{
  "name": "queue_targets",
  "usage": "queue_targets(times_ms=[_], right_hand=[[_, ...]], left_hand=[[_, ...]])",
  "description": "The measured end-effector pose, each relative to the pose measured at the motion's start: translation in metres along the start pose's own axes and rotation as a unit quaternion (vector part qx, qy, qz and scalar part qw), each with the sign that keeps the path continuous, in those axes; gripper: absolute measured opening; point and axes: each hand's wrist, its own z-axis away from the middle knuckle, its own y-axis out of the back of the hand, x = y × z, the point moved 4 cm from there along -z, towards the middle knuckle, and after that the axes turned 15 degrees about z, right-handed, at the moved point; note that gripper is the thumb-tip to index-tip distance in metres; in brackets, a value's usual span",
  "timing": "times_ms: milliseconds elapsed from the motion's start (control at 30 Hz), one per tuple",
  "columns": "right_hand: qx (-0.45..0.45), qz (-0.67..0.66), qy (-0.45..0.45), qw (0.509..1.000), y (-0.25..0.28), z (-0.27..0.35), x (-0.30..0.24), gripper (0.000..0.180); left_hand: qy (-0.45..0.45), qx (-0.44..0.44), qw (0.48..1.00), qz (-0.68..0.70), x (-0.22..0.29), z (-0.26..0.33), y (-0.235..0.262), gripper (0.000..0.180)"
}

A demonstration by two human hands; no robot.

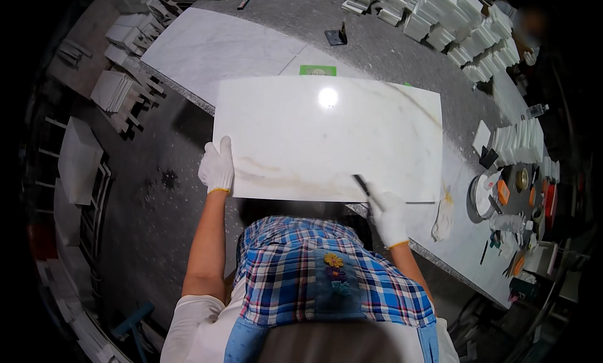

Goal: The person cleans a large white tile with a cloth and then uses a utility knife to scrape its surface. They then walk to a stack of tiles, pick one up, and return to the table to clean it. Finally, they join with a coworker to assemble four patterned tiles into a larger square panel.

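Glossy white slab (326,137): likely heavy, stiff, chip-prone.
Left grip (217,167) clasps its left edge; right grip (389,215) clutches a dark tool (360,184); opposite edges suit holding.

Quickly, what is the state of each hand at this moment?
Left hand: closed at the left edge of the white slab, holding it.
Right hand: closed, holding a slim dark tool; motion blur hides its exact kind.
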Motion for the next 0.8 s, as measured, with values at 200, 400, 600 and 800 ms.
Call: queue_targets(times_ms=[200, 400, 600, 800], right_hand=[[0.045, -0.039, -0.097, 0.993, -0.015, 0.032, 0.017, 0.039], [0.043, -0.005, -0.046, 0.998, -0.011, 0.020, -0.012, 0.035], [0.052, -0.051, -0.168, 0.983, -0.012, 0.024, 0.016, 0.038], [0.131, -0.019, -0.063, 0.989, -0.012, 0.018, -0.015, 0.033]], left_hand=[[-0.005, 0.000, 1.000, 0.002, -0.002, -0.001, -0.002, 0.071], [0.003, -0.011, 1.000, -0.001, 0.002, -0.002, 0.001, 0.073], [0.004, -0.008, 1.000, 0.008, 0.002, 0.000, 0.002, 0.073], [0.003, -0.012, 1.000, -0.001, 0.010, 0.004, 0.008, 0.072]])
